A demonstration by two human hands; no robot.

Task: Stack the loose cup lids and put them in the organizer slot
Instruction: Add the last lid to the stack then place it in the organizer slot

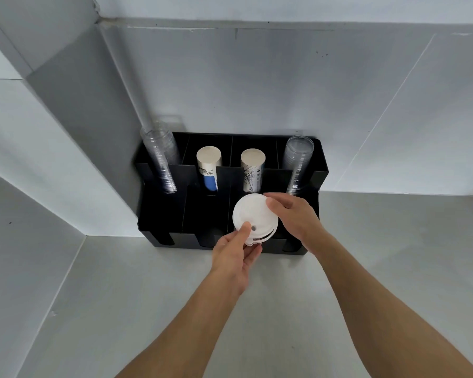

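A stack of white cup lids (254, 216) is held over the front row of a black organizer (164, 214), above its third slot from the left. My left hand (236, 255) grips the stack's near edge, thumb on top beside the sip hole. My right hand (295, 216) holds the far right rim with its fingertips. The slot under the lids is hidden by them.
The organizer stands against the white wall on a grey counter (366, 268). Its back row holds clear plastic cups (159, 156) at the left, two paper cup stacks (208, 165) (253, 167) in the middle and clear cups (296, 162) at the right. A wall corner juts out at the left.
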